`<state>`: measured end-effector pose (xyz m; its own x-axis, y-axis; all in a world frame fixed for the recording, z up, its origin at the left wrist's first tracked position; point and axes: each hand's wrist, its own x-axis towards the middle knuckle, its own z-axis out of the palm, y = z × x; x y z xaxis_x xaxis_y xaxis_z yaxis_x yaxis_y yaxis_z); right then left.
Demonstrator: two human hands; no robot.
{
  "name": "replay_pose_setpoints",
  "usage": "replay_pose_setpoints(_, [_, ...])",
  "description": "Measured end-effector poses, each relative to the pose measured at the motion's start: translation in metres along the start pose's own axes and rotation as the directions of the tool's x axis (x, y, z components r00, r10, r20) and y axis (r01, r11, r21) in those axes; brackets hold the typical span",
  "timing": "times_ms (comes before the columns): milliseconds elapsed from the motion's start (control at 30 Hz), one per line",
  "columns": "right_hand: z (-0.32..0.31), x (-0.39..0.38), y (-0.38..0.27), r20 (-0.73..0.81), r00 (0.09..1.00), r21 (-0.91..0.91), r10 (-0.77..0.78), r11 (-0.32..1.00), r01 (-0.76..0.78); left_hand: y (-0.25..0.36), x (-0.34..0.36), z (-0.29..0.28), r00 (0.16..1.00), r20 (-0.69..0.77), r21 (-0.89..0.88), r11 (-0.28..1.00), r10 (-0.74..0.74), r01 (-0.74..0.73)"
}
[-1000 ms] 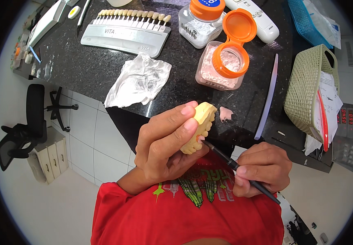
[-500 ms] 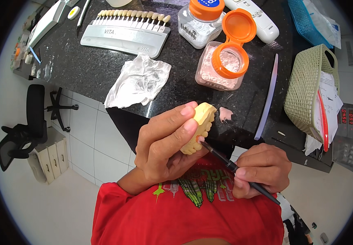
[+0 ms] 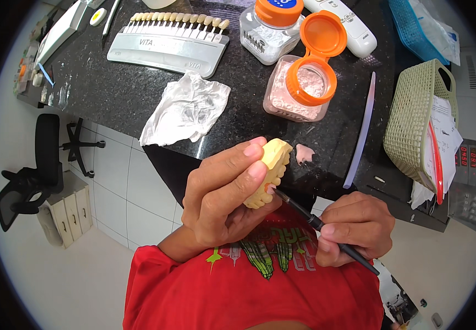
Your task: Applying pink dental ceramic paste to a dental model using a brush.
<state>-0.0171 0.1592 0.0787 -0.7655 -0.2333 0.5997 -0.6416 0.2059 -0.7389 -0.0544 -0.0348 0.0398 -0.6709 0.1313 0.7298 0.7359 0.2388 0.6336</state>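
My left hand (image 3: 221, 192) is closed around a yellow plaster dental model (image 3: 275, 155), its row of teeth facing right. A small orange-pink patch shows among the teeth on its lower part. In my right hand (image 3: 356, 228) is a slim black brush (image 3: 306, 217), pinched between thumb and fingers. The brush's tip, with a pale pink bit at its end, meets the model beside that patch. Just beyond the model, a small pink piece (image 3: 304, 154) lies on the dark countertop (image 3: 243, 110).
An open jar of pink powder (image 3: 298, 91) with an orange flip lid stands beyond the model, beside a closed jar (image 3: 268, 36). Leftward are a crumpled white tissue (image 3: 185, 107) and a tooth shade guide (image 3: 166, 49). A purple strip (image 3: 361, 132) and woven basket (image 3: 414, 121) lie right.
My right hand and the brush have shifted very slightly to the right. The left hand keeps the dental model in the same place.
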Motion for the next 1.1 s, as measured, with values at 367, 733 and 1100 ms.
replay_pose_setpoints(367, [0.0005, -0.0012, 0.0000, -0.021, 1.000, 0.016, 0.012, 1.000, -0.011, 0.0000, 0.0006, -0.0005, 1.000, 0.009, 0.027, 0.999, 0.016, -0.016])
replay_pose_setpoints(733, [0.0015, -0.0008, -0.0006, -0.033, 0.999, 0.020, 0.030, 0.999, -0.029, -0.0008, -0.0008, -0.0003, 1.000, 0.014, 0.016, 1.000, 0.024, -0.025])
replay_pose_setpoints(1100, [0.0001, 0.0018, -0.0024, 0.004, 0.999, 0.011, 0.046, 0.999, -0.046, 0.0000, 0.0003, -0.0017, 0.999, 0.049, 0.051, 0.999, 0.018, -0.021])
